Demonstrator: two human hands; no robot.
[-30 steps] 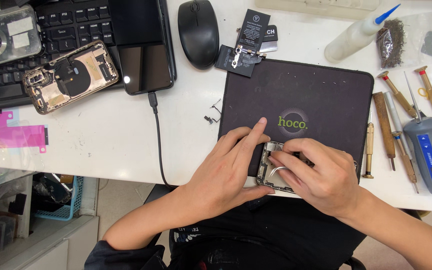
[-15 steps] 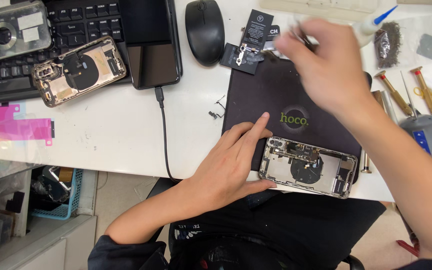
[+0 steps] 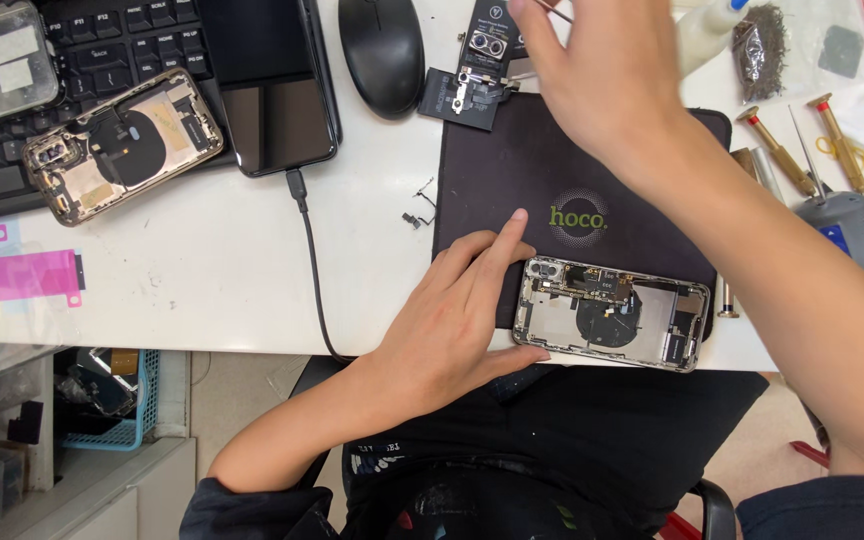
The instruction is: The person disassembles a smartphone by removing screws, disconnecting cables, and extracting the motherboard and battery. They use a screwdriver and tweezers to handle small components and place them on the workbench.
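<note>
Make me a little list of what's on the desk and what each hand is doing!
Left hand: steadies the opened phone at its left end
Right hand: raised over the mat's far edge, holding a thin tool, tip unclear
Mat: dark, under the phone
Second opened phone: on the keyboard
Mouse: black
Screwdrivers: right side

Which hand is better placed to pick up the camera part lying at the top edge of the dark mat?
Probably the right hand: it is stretched over the mat's top edge, next to the small camera part. The left hand lies at the opened phone near the table edge, steadying it.
</note>
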